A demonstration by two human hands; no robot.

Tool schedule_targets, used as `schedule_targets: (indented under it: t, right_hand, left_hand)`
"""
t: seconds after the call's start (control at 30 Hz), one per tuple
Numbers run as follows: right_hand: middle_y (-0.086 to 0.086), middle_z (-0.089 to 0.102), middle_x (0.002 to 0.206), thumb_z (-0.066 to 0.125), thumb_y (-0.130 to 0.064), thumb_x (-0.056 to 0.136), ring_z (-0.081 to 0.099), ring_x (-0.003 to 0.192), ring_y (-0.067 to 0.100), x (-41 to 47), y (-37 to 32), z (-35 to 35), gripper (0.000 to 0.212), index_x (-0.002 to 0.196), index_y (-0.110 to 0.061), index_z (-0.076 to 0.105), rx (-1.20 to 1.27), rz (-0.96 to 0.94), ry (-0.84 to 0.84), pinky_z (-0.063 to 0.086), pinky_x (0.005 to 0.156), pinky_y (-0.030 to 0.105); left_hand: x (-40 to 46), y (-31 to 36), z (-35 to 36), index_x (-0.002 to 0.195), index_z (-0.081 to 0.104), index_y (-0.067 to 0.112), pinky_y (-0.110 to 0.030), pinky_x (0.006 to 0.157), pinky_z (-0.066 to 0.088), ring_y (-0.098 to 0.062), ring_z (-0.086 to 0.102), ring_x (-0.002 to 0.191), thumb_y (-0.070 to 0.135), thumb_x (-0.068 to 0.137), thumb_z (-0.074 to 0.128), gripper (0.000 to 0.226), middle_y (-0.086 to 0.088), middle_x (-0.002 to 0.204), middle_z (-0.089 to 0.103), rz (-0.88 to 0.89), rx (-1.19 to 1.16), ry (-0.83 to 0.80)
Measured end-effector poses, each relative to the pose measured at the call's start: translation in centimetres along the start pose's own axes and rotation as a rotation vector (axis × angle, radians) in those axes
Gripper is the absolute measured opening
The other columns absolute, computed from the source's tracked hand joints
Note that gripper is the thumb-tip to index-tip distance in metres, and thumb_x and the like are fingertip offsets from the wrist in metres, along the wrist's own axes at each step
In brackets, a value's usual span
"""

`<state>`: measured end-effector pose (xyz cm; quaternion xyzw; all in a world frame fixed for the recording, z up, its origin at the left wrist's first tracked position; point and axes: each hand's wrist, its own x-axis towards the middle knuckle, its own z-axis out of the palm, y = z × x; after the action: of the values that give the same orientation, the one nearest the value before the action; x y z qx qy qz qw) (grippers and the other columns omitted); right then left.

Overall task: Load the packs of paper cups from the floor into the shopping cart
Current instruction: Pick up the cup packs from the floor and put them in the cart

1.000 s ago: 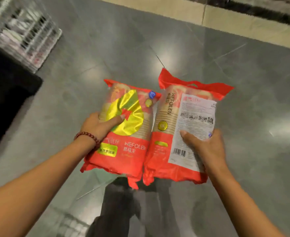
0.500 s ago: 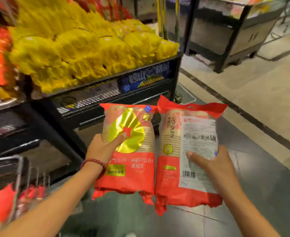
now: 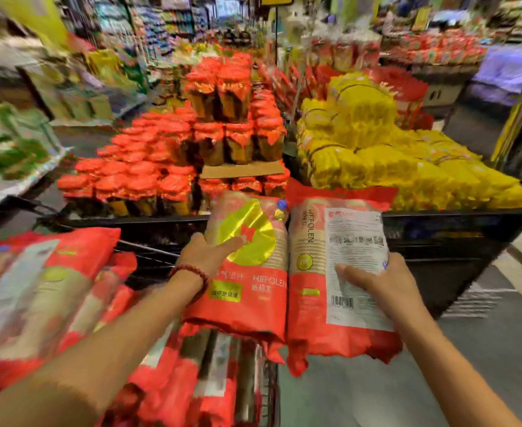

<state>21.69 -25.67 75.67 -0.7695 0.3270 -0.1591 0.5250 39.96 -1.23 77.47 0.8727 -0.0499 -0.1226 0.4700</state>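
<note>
I hold two red packs of paper cups side by side at chest height. My left hand (image 3: pixel 208 252) grips the left pack (image 3: pixel 253 291), the one with a gold round label, thumb across its front. The right pack (image 3: pixel 339 272) shows its white printed back, and my right hand (image 3: pixel 379 280) grips its right side. Both packs hang over the right edge of the shopping cart (image 3: pixel 270 392). Several more red packs (image 3: pixel 53 297) lie piled in the cart at the lower left.
A black display bin (image 3: pixel 456 238) stands straight ahead, filled with red jars (image 3: pixel 161 167) on the left and yellow bags (image 3: pixel 392 161) on the right. Grey floor (image 3: pixel 484 349) stretches along the right. Blurred shop shelves fill the background.
The view has swung up from the floor to the display and the cart. Both packs have risen with my hands and now sit over the cart's right edge.
</note>
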Motion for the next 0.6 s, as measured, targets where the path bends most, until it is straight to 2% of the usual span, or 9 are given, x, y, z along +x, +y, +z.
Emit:
schedule_targets:
  t: [0.1, 0.13, 0.23, 0.3, 0.37, 0.4, 0.5, 0.6]
  right_hand:
    - [-0.01, 0.079, 0.08, 0.087, -0.022, 0.075, 0.075, 0.067, 0.002, -0.7, -2.4, 3.6, 0.028, 0.1, -0.02, 0.076, 0.008, 0.005, -0.049, 0.053, 0.065, 0.024]
    - [-0.009, 0.08, 0.08, 0.087, -0.021, 0.075, 0.076, 0.069, 0.003, -0.9, -3.0, 4.7, 0.027, 0.1, -0.019, 0.077, 0.011, -0.002, -0.056, 0.057, 0.069, 0.028]
    - [-0.01, 0.08, 0.079, 0.088, -0.024, 0.073, 0.077, 0.071, 0.006, -1.0, -4.3, 7.6, 0.028, 0.099, -0.021, 0.076, -0.019, -0.007, -0.091, 0.059, 0.075, 0.032]
    - [-0.008, 0.08, 0.08, 0.091, -0.038, 0.063, 0.077, 0.074, 0.009, -1.0, -4.5, 9.9, 0.044, 0.1, -0.02, 0.073, -0.031, 0.031, -0.128, 0.061, 0.077, 0.036]
    - [-0.001, 0.079, 0.092, 0.088, -0.058, 0.044, 0.077, 0.082, 0.018, -0.9, -4.1, 12.0, 0.079, 0.108, -0.016, 0.069, -0.054, 0.075, -0.152, 0.062, 0.083, 0.043]
    - [0.0, 0.079, 0.096, 0.086, -0.063, 0.038, 0.077, 0.084, 0.019, -0.8, -3.8, 12.8, 0.089, 0.11, -0.014, 0.067, -0.061, 0.087, -0.174, 0.062, 0.084, 0.045]
    - [-0.001, 0.077, 0.098, 0.082, -0.064, 0.037, 0.076, 0.085, 0.019, -1.3, -3.2, 14.7, 0.09, 0.109, -0.014, 0.064, -0.103, 0.113, -0.206, 0.062, 0.083, 0.045]
    - [-0.002, 0.078, 0.097, 0.082, -0.066, 0.038, 0.077, 0.082, 0.017, -1.3, -2.7, 15.6, 0.09, 0.11, -0.015, 0.065, -0.138, 0.114, -0.228, 0.063, 0.081, 0.045]
  left_hand:
    - [1.4, -1.3, -4.8, 0.09, 0.059, 0.001, -0.036, 0.064, 0.043, -0.036, 0.066, 0.092, 0.08, 0.033, 0.061, 0.097, -0.015, 0.084, 0.066, -0.024, 0.03, -0.03]
    - [1.6, -1.4, -6.0, 0.092, 0.06, 0.003, -0.033, 0.064, 0.041, -0.033, 0.065, 0.092, 0.078, 0.033, 0.061, 0.096, -0.011, 0.085, 0.064, -0.049, 0.035, -0.029]
    - [2.3, -2.6, -8.9, 0.116, 0.055, 0.001, -0.031, 0.074, 0.039, -0.029, 0.06, 0.104, 0.068, 0.047, 0.069, 0.097, -0.011, 0.108, 0.061, -0.116, 0.036, -0.019]
    - [2.4, -4.3, -10.0, 0.121, 0.055, 0.0, -0.03, 0.08, 0.043, -0.03, 0.06, 0.11, 0.072, 0.045, 0.074, 0.106, -0.013, 0.117, 0.062, -0.168, 0.025, -0.036]
    - [2.0, -5.9, -10.9, 0.131, 0.048, 0.0, -0.032, 0.092, 0.043, -0.031, 0.055, 0.12, 0.071, 0.052, 0.074, 0.109, -0.016, 0.132, 0.056, -0.233, 0.028, -0.035]
    - [1.5, -6.6, -11.3, 0.136, 0.042, -0.001, -0.034, 0.096, 0.039, -0.031, 0.05, 0.124, 0.069, 0.056, 0.072, 0.111, -0.017, 0.138, 0.05, -0.279, 0.034, -0.029]
    - [0.5, -8.3, -11.9, 0.138, 0.039, -0.001, -0.035, 0.101, 0.036, -0.032, 0.046, 0.129, 0.067, 0.047, 0.063, 0.117, -0.018, 0.142, 0.046, -0.342, 0.08, -0.024]
    - [0.1, -9.1, -12.1, 0.143, 0.034, 0.003, -0.034, 0.105, 0.032, -0.03, 0.041, 0.134, 0.059, 0.056, 0.074, 0.11, -0.016, 0.147, 0.041, -0.365, 0.085, -0.006]
